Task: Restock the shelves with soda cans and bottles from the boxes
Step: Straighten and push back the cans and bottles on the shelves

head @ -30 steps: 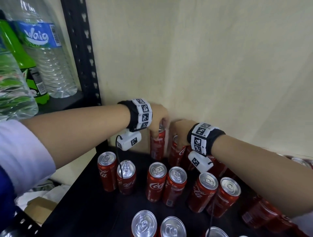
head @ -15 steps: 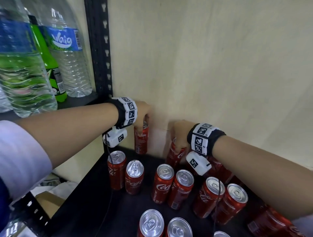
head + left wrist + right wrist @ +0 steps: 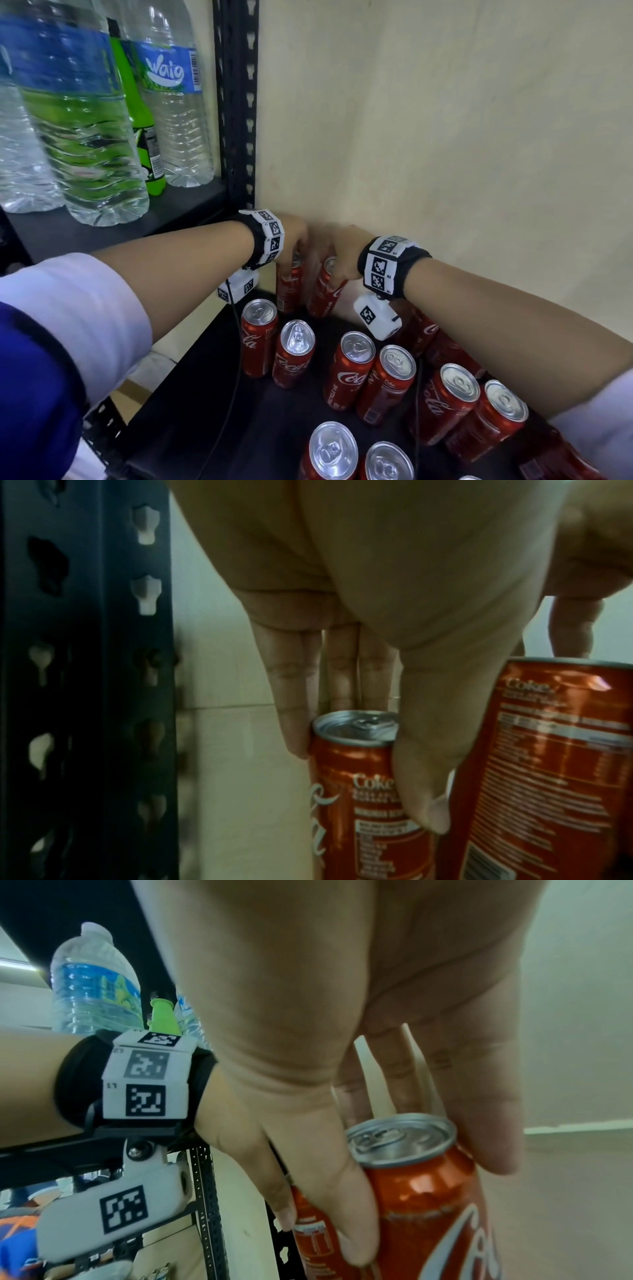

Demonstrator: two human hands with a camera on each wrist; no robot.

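Red "Coke" cans fill the black shelf (image 3: 212,404). At its back edge by the wall, the left hand (image 3: 291,236) fingers (image 3: 294,723) grip one upright can (image 3: 290,287) by its top. Just beside it, the right hand (image 3: 342,253) holds a second can (image 3: 325,294), tilted, silver top up.

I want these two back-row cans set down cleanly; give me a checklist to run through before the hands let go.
1. Left hand grips its can by the top: ok.
2. Right hand grips its can by the top: ok.
3. Left can upright: ok.
4. Right can upright: not ok, it leans toward the left can.
5. Both can bases seated flat on the shelf: cannot tell, hidden.
6. Front-row cans standing, apart from the hands: ok.
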